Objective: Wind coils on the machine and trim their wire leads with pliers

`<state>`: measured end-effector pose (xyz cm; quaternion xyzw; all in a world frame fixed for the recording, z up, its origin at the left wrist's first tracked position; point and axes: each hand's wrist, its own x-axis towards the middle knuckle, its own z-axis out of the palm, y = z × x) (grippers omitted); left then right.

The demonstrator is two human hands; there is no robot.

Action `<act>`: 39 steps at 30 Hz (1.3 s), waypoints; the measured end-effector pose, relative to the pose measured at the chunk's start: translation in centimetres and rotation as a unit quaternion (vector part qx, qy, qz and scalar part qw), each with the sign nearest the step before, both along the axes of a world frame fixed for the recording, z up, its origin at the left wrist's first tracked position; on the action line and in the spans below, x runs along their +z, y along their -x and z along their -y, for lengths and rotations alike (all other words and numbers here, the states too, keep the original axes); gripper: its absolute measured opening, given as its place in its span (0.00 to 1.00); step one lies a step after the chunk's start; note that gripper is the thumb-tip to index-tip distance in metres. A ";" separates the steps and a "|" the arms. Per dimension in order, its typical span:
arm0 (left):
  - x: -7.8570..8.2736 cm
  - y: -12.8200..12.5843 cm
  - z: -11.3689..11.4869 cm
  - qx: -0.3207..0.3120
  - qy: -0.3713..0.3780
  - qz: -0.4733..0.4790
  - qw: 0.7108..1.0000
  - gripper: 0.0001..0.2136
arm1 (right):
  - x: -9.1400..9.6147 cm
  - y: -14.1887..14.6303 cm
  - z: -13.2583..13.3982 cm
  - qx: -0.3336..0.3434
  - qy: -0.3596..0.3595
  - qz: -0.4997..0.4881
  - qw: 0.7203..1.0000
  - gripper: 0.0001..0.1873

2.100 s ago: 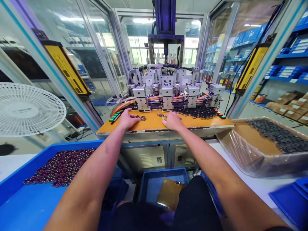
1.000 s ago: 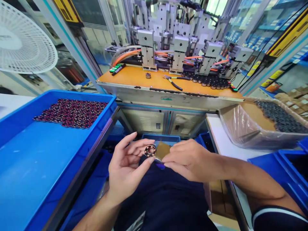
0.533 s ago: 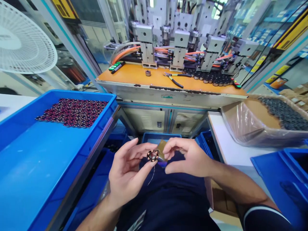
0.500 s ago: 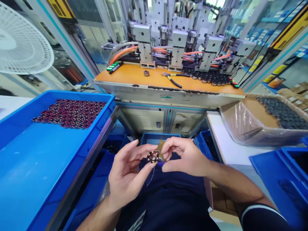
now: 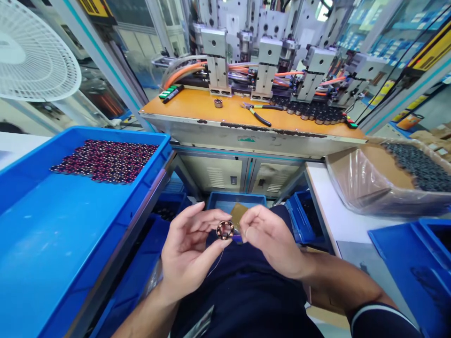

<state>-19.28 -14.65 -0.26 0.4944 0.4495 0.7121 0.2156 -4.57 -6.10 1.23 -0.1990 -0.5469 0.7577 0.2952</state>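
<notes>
A small ring-shaped motor stator (image 5: 220, 230) with copper windings is pinched between the thumb and fingers of my left hand (image 5: 188, 256), its round face turned toward me. From it a thin loose wire (image 5: 214, 266) hangs down over the dark shirt. Just to the right is my right hand (image 5: 273, 241), its thumb and index finger pressed together a short gap from the stator. Whether a wire end lies in that pinch is too small to make out. Behind the fingers shows a brownish flat piece (image 5: 238, 212).
A blue tray (image 5: 31, 225) with rows of stators (image 5: 109, 162) stands at left. On the orange bench (image 5: 197, 105) lie pliers (image 5: 260, 115), a single stator (image 5: 218, 103) and several dark parts (image 5: 317, 115), below machine fixtures. A plastic-lined box (image 5: 373, 188) sits at right.
My right thumb and index finger have come together into a pinch, and the hand has drawn slightly away from the stator. My left hand keeps holding it. The view has shifted slightly.
</notes>
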 end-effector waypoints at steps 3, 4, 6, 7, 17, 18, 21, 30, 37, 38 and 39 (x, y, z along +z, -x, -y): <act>-0.1 -0.2 0.2 -0.035 0.001 -0.006 0.999 0.33 | 0.8 -0.1 -0.2 0.021 -0.045 0.007 0.999 0.15; -0.1 -0.2 0.2 -0.049 0.006 0.007 0.999 0.33 | 0.9 -0.1 -0.1 0.019 -0.042 0.005 0.999 0.14; -0.1 -0.1 0.2 -0.076 0.022 0.051 0.996 0.29 | 0.7 -0.2 0.1 0.002 -0.029 0.004 1.000 0.14; -0.1 0.0 0.2 -0.092 0.030 0.073 0.993 0.26 | 0.5 -0.3 0.2 -0.006 -0.030 0.007 1.000 0.14; -0.6 0.5 0.0 -0.178 0.090 0.130 0.971 0.16 | 2.5 -0.6 -0.9 0.056 -0.096 0.070 0.991 0.14; -0.7 0.4 0.0 -0.182 0.094 0.134 0.969 0.16 | 2.5 -0.7 -1.0 0.056 -0.097 0.075 0.991 0.13; -0.8 0.3 0.0 -0.198 0.110 0.159 0.961 0.14 | 2.4 -1.2 -1.5 0.064 -0.095 0.082 0.990 0.11; -0.3 0.2 0.2 -0.234 0.155 0.195 0.940 0.12 | 3.2 -1.6 -2.4 0.096 -0.102 0.120 0.983 0.08; 0.4 0.3 0.1 -0.262 0.190 0.227 0.918 0.12 | 4.0 -2.1 -4.9 0.079 -0.263 0.142 0.951 0.08; 0.5 0.2 0.1 -0.271 0.198 0.227 0.914 0.12 | 4.4 -1.9 -5.2 0.095 -0.314 0.118 0.937 0.11; 0.6 0.1 0.0 -0.280 0.205 0.227 0.910 0.12 | 4.7 -1.6 -5.4 0.123 -0.356 0.090 0.922 0.13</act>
